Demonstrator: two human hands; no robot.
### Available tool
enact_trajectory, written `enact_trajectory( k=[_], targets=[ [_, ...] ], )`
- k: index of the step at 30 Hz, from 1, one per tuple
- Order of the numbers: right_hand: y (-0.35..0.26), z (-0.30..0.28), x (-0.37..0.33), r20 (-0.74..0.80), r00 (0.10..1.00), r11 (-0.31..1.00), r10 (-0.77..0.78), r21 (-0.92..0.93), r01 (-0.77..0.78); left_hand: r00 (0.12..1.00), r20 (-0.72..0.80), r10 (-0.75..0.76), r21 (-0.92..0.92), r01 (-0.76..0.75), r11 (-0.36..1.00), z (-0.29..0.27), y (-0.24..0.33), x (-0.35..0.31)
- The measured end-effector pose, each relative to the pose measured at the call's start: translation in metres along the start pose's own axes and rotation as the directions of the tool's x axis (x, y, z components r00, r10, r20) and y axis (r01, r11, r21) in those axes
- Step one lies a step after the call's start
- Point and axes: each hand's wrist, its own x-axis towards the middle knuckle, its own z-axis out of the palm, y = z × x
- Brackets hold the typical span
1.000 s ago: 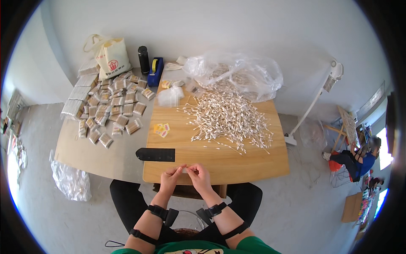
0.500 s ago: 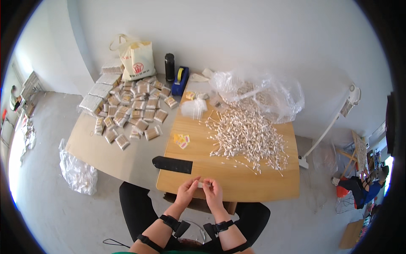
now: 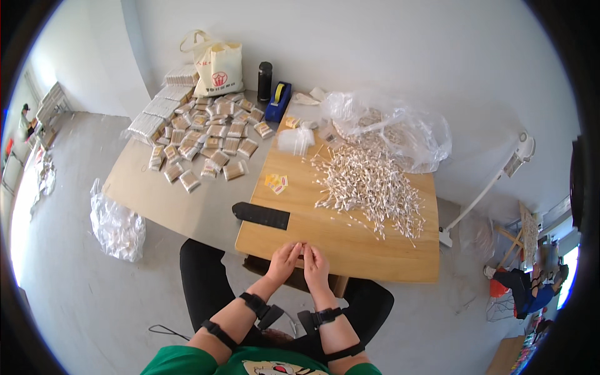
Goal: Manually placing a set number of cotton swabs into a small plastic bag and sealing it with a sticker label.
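At the near edge of the wooden board, my left hand (image 3: 283,264) and my right hand (image 3: 316,267) meet with fingertips pinched together. A small whitish thing shows between them, mostly covered by the fingers; its kind I cannot make out. Beyond and left of the hands lies a flat black strip (image 3: 261,215) with a rounded end. Farther off are small yellow and white cards (image 3: 276,183) and a stack of clear plastic bags (image 3: 295,142). A big loose heap of cotton swabs (image 3: 372,190) spreads over the board's right side.
Many filled swab packs (image 3: 215,131) cover the left table, beside stacked packs (image 3: 159,109), a cloth bag (image 3: 219,69), a black bottle (image 3: 265,81) and a blue tape dispenser (image 3: 279,102). Behind the heap sits a large clear plastic bag (image 3: 428,140). A lamp (image 3: 487,187) stands right.
The view has shifted, so the tables sit higher in the picture. My hands have drawn closer together, and the whitish thing between them is more covered.
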Motion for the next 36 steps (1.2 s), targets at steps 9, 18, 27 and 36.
enact_trajectory(
  k=[9, 18, 27, 36],
  targets=[
    [-0.039, -0.024, -0.020, 0.059, 0.996, 0.992, -0.069, -0.098, 0.075, 0.998, 0.004, 0.065, 0.119, -0.065, 0.991, -0.008, 0.031, -0.028],
    [-0.126, -0.057, -0.016, 0.088, 0.989, 0.951, 0.115, 0.277, -0.135, 0.926, 0.368, 0.084, -0.170, -0.022, 0.985, -0.028, 0.109, -0.051],
    [-0.164, -0.100, -0.005, 0.468, 0.883, 0.978, 0.022, 0.173, -0.116, 0.766, 0.611, -0.200, -0.196, 0.392, 0.899, -0.033, 0.148, -0.080],
    [-0.185, -0.096, 0.002, 0.633, 0.774, 1.000, -0.017, 0.030, -0.003, 0.711, 0.669, -0.219, -0.138, 0.409, 0.902, -0.036, 0.153, -0.086]
  ],
)
